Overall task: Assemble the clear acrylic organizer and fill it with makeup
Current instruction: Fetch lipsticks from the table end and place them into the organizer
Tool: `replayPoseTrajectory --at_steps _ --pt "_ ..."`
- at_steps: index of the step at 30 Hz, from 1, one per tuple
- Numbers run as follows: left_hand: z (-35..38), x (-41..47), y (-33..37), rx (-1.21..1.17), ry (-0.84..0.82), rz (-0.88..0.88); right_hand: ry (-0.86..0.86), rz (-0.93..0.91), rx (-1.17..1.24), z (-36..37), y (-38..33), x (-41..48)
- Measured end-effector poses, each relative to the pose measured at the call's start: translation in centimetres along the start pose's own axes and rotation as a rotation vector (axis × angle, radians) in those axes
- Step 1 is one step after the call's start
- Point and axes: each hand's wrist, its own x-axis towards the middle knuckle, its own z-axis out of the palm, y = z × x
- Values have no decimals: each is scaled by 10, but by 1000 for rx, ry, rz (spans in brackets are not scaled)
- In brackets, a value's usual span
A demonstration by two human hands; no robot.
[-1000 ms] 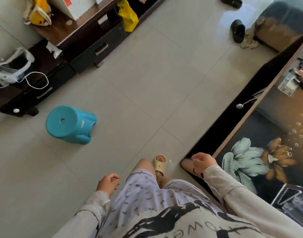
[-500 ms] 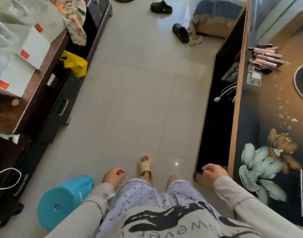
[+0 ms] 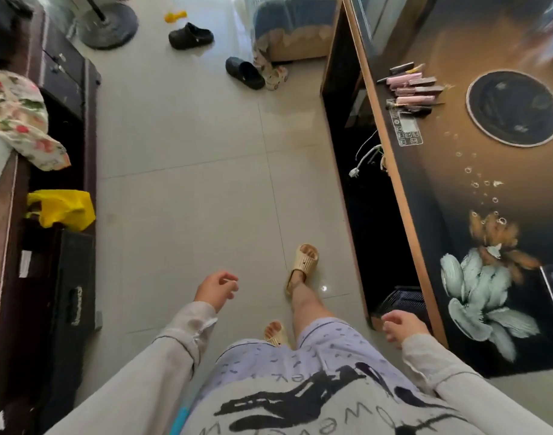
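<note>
Standing: person on the tiled floor [image 3: 181, 152], one beige sandal [image 3: 303, 265] ahead, the other [image 3: 276, 334] under the body, beside the table [image 3: 403, 196] on the right
makeup [image 3: 410, 89]: bundle of pink tubes and dark pencils lying flat on the tabletop at its far end, close to the floor-side edge, well apart from both hands
makeup axis: long axes run across the table, side by side and roughly parallel; dark ends of the pink tubes point at the round black inset [image 3: 513, 108]
makeup neighbours: printed sticker [image 3: 408, 131] just on the near side, inset to the right
organizer: cannot tell; a blurred straight-edged shape sits at the right frame edge by the painted flower [image 3: 482, 293]
left hand [image 3: 217, 290]: over the floor, forearm in a grey sleeve reaching up from lower left, fingers loosely curled, grasping nothing
right hand [image 3: 400, 328]: just beside the table's near corner, sleeve coming in from lower right, fingers relaxed and slightly bent, grasping nothing
under table: white plug and cable [image 3: 363, 158], dark basket [image 3: 400, 301]
left side: dark cabinet [image 3: 65, 277], yellow bag [image 3: 62, 208], floral cloth [image 3: 18, 117]
far floor: two black clogs [image 3: 190, 36], round fan base [image 3: 107, 26]
</note>
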Motion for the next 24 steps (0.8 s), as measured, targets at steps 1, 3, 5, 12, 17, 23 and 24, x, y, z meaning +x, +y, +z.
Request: replayPoseTrajectory --at_steps 1,3,5,12,17,23,24 --pt "-1 7 4 6 -3 -16 6 -7 12 -2 -13 5" --pt "-4 26 13 31 -4 -61 18 -18 73 -11 -46 21" --pt "-6 41 20 83 -7 -119 5 -34 90 -25 -79 35" --pt "-17 83 68 119 -42 -199 -38 -171 50 -80 -186 65" --pt "-34 124 126 158 -59 -165 -1 -209 81 -109 -237 81" --pt "-55 194 225 224 -107 -58 11 -97 203 -114 -269 107" --pt "-58 207 244 266 -129 -28 26 -59 238 -114 -272 112"
